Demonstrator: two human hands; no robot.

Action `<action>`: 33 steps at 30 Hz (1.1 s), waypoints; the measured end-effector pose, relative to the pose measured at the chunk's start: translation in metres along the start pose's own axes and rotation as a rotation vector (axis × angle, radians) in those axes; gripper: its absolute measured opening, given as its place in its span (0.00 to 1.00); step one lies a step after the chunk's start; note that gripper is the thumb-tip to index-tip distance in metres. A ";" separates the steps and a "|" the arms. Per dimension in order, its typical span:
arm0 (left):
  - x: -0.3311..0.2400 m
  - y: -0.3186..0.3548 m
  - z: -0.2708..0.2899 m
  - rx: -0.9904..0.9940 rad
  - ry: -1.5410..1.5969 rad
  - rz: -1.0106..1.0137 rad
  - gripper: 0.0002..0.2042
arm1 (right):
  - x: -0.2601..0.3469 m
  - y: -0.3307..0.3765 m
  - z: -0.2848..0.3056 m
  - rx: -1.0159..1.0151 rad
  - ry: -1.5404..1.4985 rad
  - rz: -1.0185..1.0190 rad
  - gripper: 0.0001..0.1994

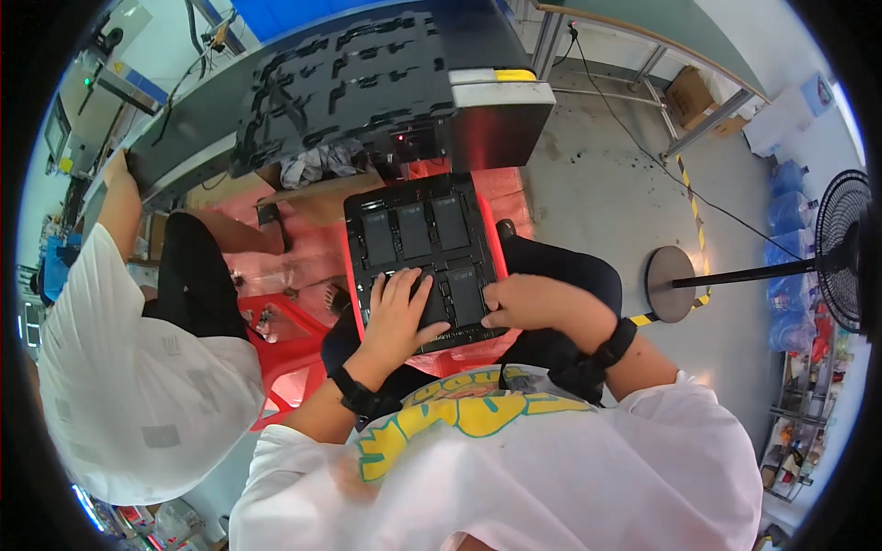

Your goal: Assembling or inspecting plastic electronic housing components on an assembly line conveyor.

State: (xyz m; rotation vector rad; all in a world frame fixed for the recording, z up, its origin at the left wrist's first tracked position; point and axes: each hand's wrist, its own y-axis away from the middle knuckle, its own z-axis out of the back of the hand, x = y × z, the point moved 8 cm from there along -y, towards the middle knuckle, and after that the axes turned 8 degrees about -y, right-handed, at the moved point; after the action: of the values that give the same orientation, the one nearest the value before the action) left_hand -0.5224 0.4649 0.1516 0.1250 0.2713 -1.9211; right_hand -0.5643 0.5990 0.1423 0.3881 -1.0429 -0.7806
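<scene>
A black moulded tray (411,195) lies in front of me over something red, its pockets holding several flat, dark grey rectangular pieces. Three of them, such as the middle one (414,230), sit in the far row; another piece (467,290) lies in the near row. My left hand (397,317) is spread with its fingers on the tray's near left part, partly covering a further dark piece. At the right rim my right hand (525,303) is curled, its fingertips beside the near-row piece. Whatever is between those fingers is hidden.
Beyond the tray stands a dark machine bench (487,46) with black trays (344,87) on it. A person in a white shirt (161,395) sits at the left by a red stool (292,340). To the right are a black fan (841,253) and water bottles (788,216).
</scene>
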 end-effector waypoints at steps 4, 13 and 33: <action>0.008 0.010 -0.008 -0.063 -0.060 -0.023 0.24 | 0.095 0.053 0.093 -0.308 -0.534 0.468 0.09; 0.021 0.008 0.010 -0.100 0.198 0.012 0.25 | 0.136 0.045 0.189 -1.200 0.762 0.650 0.21; 0.138 0.048 -0.040 -0.163 0.501 0.630 0.26 | 0.051 -0.021 -0.018 -0.550 0.674 0.106 0.38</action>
State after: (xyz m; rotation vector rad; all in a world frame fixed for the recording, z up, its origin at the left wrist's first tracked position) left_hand -0.5290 0.3333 0.0765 0.5223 0.6381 -1.2130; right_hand -0.5422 0.5463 0.1527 0.0997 -0.1968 -0.7314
